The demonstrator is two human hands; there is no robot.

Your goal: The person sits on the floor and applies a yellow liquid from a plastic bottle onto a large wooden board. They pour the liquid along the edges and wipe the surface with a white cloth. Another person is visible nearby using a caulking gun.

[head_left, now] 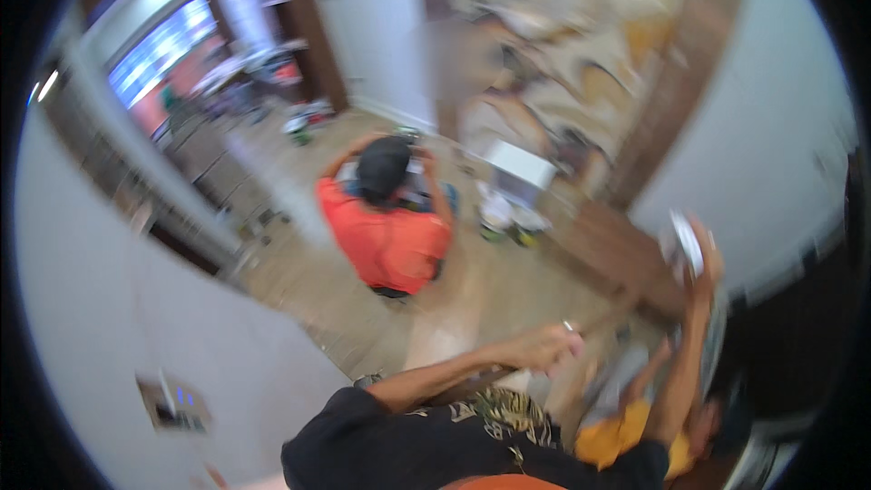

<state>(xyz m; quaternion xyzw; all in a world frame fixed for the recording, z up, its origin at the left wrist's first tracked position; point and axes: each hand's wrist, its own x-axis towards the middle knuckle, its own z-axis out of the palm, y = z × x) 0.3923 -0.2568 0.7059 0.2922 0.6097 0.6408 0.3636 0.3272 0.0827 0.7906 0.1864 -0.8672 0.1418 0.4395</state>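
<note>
My left hand [547, 350] is closed in front of my body, around what looks like a long thin brown strip [606, 310]. The strip runs from near my shirt up toward the right. A small pale tip [569, 328] shows by the fingers; its kind is too blurred to tell. Raised to the right near the wall, my right hand [710, 265] grips a flat white and silvery object [687, 243]. Motion blur hides what kind it is.
A person in an orange shirt [386, 240] crouches ahead. Another in yellow [626, 436] is low at my right. A white box [521, 172] stands by the patterned panel [581, 45], beside a brown ledge [617, 254]. At left, a wall [245, 363] has an open socket box [171, 402].
</note>
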